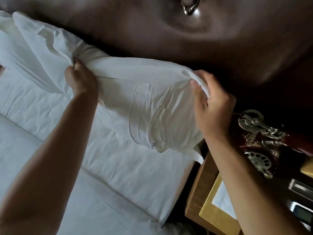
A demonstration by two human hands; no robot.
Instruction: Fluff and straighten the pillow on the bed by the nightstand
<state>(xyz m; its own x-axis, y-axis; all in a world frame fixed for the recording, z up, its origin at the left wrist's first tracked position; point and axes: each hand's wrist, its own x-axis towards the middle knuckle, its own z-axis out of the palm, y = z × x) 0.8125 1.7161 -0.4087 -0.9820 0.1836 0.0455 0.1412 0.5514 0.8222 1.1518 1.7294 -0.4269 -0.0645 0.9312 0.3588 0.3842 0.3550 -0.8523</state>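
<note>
Pillow (149,106): white, creased, lifted by its top edge against the headboard (169,39); lower end sagging toward the sheet (118,167), at the bed corner nearest the nightstand (205,189).
Left hand (79,80): fingers curled tight, bunching the case at the upper left corner; grip high so filling can drop and spread, by the look of it.
Right hand (211,106): thumb and fingers pinching the case at the upper right corner; mirrors the left, keeps the top edge taut and level.
Second pillow (33,48): just left, overlapped by the held one's corner; contact point hidden behind the left hand.
Phone (259,141): ornate rotary set on the nightstand, close under the right wrist; likely snag if shaken wide.
Stage: probably mid-fluff; wrinkles across the face, straightening not yet done.
</note>
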